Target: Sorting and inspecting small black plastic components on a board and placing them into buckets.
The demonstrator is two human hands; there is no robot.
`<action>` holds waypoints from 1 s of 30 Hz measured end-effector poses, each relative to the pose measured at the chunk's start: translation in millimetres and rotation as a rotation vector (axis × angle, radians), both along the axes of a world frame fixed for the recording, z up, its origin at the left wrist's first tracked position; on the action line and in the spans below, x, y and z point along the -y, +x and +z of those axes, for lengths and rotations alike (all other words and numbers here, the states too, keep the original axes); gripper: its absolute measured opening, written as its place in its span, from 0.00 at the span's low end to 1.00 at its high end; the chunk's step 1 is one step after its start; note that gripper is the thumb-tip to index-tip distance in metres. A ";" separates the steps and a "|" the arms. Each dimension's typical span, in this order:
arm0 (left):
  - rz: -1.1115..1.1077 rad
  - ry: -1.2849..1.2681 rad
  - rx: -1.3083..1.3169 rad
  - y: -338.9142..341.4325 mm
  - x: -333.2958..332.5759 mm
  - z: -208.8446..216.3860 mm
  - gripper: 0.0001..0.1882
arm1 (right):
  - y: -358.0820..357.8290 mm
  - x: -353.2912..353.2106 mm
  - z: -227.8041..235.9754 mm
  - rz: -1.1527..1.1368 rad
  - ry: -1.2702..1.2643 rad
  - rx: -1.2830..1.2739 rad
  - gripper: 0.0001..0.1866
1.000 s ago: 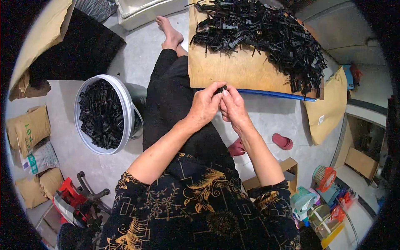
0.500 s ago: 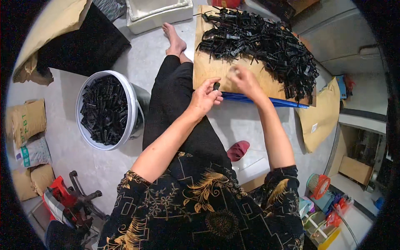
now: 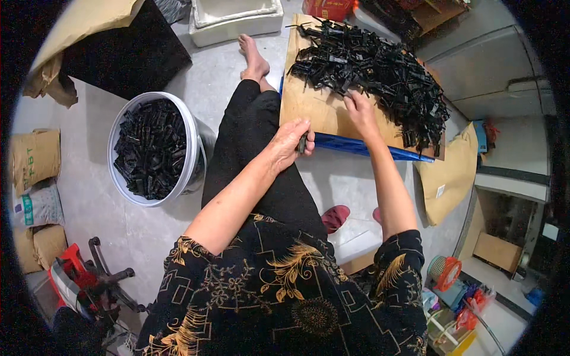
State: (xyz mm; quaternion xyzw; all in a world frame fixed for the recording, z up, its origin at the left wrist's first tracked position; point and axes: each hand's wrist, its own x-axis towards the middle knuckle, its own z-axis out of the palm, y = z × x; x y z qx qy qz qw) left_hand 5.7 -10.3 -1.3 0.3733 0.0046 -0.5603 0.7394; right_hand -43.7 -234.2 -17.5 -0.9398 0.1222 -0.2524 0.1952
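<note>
My left hand [image 3: 288, 142] is closed around a small black plastic part [image 3: 303, 143], just off the near left corner of a wooden board [image 3: 320, 115]. Over that board, my right hand [image 3: 361, 113] reaches to the near edge of a heap of black plastic parts [image 3: 380, 65]. Its thumb and fingers pinch one of the parts there; the fingertips partly cover it. Many pieces in the heap have thin sprue-like sticks and lie tangled together.
A white bucket [image 3: 193, 133] filled with small black parts stands left of my leg. Blue material [image 3: 356, 146] shows under the board's near edge. A tan sack [image 3: 448, 178] leans at the right, a foam box [image 3: 237, 29] sits beyond my foot, and a red-and-black chair [image 3: 89, 279] stands lower left.
My right hand has moved forward from the board's bare near part to the heap's edge. The left hand has turned and closed more over its black part. The view has shifted slightly.
</note>
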 end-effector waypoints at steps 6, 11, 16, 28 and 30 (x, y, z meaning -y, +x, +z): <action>0.091 0.006 0.128 -5.5 6.4 3.5 0.29 | -42.0 -46.7 33.8 -0.057 1.039 -0.225 0.09; 0.094 -0.054 0.071 -7.8 4.8 5.9 0.41 | -67.7 -89.0 19.8 -0.031 1.244 -0.258 0.08; 0.091 -0.087 0.108 -7.6 5.8 0.7 0.32 | -77.5 -106.6 18.6 0.022 1.390 -0.213 0.08; -0.037 0.190 0.493 -17.7 15.3 11.3 0.19 | -66.7 -93.7 35.5 0.030 1.008 -0.258 0.13; -0.064 0.234 0.542 -18.9 16.6 11.0 0.18 | -63.9 -90.4 35.5 0.091 0.986 -0.301 0.12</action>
